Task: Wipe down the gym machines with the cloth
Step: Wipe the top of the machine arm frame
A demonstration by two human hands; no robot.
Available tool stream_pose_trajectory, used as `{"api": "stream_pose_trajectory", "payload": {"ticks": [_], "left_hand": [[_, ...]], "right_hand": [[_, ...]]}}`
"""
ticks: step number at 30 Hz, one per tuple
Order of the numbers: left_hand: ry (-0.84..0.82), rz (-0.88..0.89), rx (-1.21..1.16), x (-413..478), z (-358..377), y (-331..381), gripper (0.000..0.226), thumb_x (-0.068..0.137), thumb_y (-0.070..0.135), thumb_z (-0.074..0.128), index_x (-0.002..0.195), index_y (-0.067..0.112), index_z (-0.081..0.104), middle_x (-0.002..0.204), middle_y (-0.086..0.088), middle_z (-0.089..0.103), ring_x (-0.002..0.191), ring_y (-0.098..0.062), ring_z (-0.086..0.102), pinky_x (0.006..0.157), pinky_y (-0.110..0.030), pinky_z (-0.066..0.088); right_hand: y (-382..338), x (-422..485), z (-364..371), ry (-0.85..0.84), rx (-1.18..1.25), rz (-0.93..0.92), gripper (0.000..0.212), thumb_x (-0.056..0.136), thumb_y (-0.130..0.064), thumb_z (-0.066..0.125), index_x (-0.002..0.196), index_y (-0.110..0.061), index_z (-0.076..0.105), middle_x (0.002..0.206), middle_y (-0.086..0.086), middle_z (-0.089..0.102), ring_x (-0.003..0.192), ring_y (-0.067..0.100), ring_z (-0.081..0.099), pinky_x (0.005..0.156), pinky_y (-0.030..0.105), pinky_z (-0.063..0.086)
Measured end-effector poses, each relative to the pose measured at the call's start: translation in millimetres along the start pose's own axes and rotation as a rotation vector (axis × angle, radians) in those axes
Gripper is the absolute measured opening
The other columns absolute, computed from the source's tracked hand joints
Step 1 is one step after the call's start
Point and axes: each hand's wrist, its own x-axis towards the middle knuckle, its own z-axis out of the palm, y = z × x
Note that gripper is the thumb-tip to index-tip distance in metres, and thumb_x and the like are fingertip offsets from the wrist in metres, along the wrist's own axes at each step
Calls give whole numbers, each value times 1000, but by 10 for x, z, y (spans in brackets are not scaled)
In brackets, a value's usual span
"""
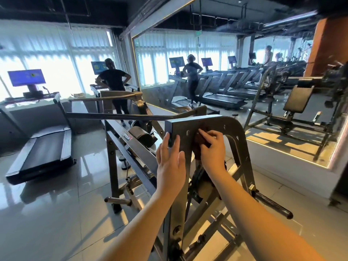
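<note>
Mid-wipe on one machine, judging by pose. Grips crumpled dark red-brown cloth w/ right hand, fingers curled over it, pressing it onto flat side face of grey steel machine frame w/ curved top, just below top edge. Braces w/ left hand: fingers straight, palm flat on frame's near upright, fingertips by small dark cap at the edge, holding nothing. Hides most of cloth under fingers, so fold hard to tell.

Looks early in task: only this patch of frame under cloth. Prob. leaves black roller pad, long grey lever arm, black plate peg at lower right and rest of frame to do. Can't tell clean metal from dirty at this res.

Next move prob. calls for sliding cloth along curved face toward bend at right, then down the leg, w/ even pressure and care at small square cut-outs and bolt heads to avoid snagging. Needs left hand shifted off upright before wiping there.

Shows beyond: black treadmill at left, person in dark top on another treadmill, large wall mirror at right w/ more machines reflected.
</note>
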Motion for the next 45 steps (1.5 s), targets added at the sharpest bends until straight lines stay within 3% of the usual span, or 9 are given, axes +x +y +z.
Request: {"api": "stream_pose_trajectory", "payload": {"ticks": [3, 6, 10, 16, 22, 28, 33, 40, 45], "left_hand": [[31, -18, -11, 11, 40, 17, 47, 105, 37, 39, 152, 32, 40, 163, 10, 14, 144, 2, 6, 104, -2, 17], [85, -41, -82, -19, 115, 11, 46, 106, 51, 27, 151, 50, 28, 162, 23, 9, 148, 2, 8, 117, -24, 18], [138, -104, -69, -45, 192, 74, 47, 107, 45, 31, 150, 58, 18, 161, 30, 8, 149, 0, 12, 119, -32, 23], [129, -224, -70, -55, 200, 269, 47, 105, 42, 32, 151, 45, 26, 160, 34, 7, 147, 10, 4, 110, -11, 13], [127, -266, -29, -52, 195, 328, 45, 106, 44, 30, 149, 56, 21, 154, 46, -2, 145, 16, 1, 120, -38, 25], [127, -302, 57, -60, 263, 383, 46, 109, 43, 28, 152, 53, 18, 157, 42, -8, 147, 10, -5, 120, -51, 31], [157, -323, 47, -47, 256, 499, 46, 108, 44, 28, 142, 70, 12, 154, 46, -6, 147, 11, 0, 117, -40, 31], [89, -334, 21, -91, 209, 487, 47, 109, 44, 29, 152, 57, 15, 154, 46, -8, 151, 4, 0, 119, -42, 32], [79, -310, -15, -110, 123, 369, 48, 108, 48, 25, 153, 57, 13, 160, 38, 3, 151, 4, 8, 123, -49, 29]], "right_hand": [[37, 28, -25, -20, 41, 38, 37, 99, -14, 62, 135, -23, 61, 133, -9, 42, 124, 8, 45, 107, 20, 43], [11, -70, 53, -185, 61, -148, 35, 102, -31, 59, 136, -27, 61, 139, -11, 40, 132, 11, 38, 111, 21, 33], [105, 19, 22, -170, -112, -369, 34, 98, -9, 62, 130, -22, 68, 132, -11, 44, 129, 10, 41, 110, 15, 35], [22, 152, -15, -59, 55, -125, 31, 98, -12, 64, 127, -21, 68, 122, -14, 47, 116, 4, 49, 102, 12, 44], [92, 133, -55, -259, -39, -477, 31, 94, -6, 67, 124, -15, 71, 124, -6, 50, 115, -4, 40, 102, 4, 33], [135, 233, -140, -159, -8, -233, 30, 96, -8, 66, 125, -18, 69, 119, -13, 47, 114, 5, 45, 93, -4, 29], [69, 134, -86, -362, 33, -390, 27, 98, -11, 63, 124, -15, 68, 123, -2, 52, 110, -13, 38, 95, 3, 30], [103, 145, -158, -196, 84, -261, 29, 96, -5, 65, 124, -9, 69, 121, -16, 46, 113, -21, 42, 96, -2, 34], [4, 12, -81, -339, 74, -455, 28, 93, -1, 67, 117, -13, 75, 120, -10, 59, 113, -4, 52, 99, 3, 36]]}}
